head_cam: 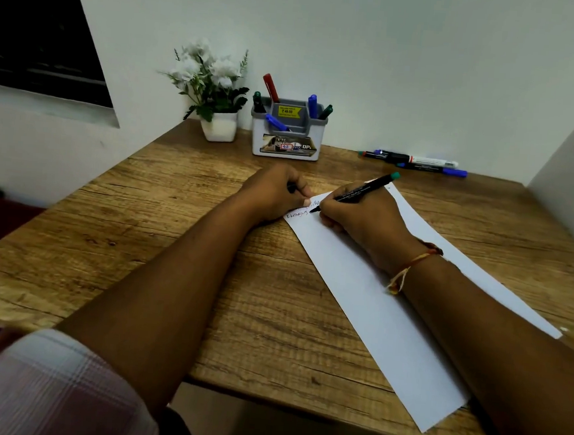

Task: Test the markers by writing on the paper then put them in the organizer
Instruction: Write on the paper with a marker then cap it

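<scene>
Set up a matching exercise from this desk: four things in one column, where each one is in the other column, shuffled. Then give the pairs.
Things
1. red marker
2. green-ended marker
3. flower pot
4. loose markers

Places
A. lying on the table, right of the organizer
B. standing in the organizer
C. beside the organizer, on its left
D. held in the right hand, tip on the paper

Pairs: 1-B, 2-D, 3-C, 4-A
</scene>
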